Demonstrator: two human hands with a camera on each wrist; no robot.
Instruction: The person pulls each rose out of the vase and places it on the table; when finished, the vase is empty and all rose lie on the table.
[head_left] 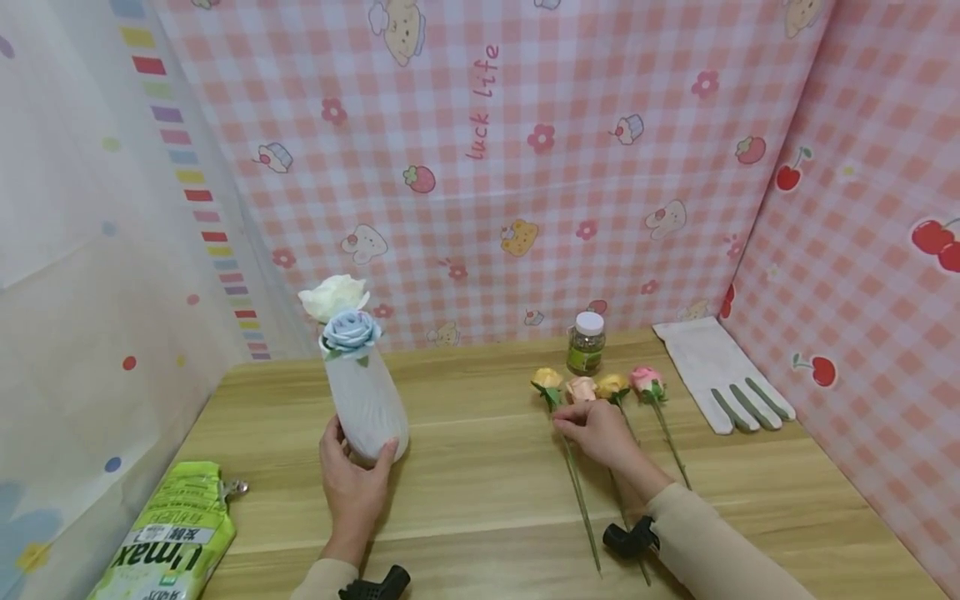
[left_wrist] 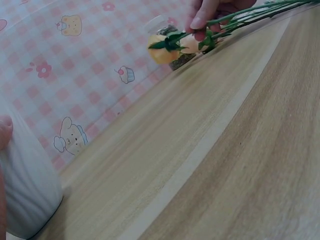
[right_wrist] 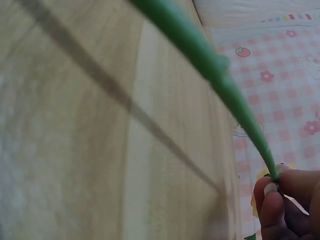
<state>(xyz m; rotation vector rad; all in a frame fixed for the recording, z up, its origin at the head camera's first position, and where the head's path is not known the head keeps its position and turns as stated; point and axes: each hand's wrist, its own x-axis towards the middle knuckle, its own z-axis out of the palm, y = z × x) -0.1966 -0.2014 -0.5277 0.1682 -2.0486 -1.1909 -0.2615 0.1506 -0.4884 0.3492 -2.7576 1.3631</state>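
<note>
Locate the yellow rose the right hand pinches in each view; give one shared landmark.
Head: the yellow rose is right of centre, its bloom leftmost of the four there, its stem pinched by the right hand.
Left wrist: the bloom is at upper centre.
Right wrist: the stem slants from the top to the lower right, where the fingers partly hide the petals.
Shared landmark: the pink checked backdrop.

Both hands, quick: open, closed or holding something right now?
Left hand: closed round the lower part of the white vase.
Right hand: closed, pinching the leftmost yellow rose by its stem.
</note>
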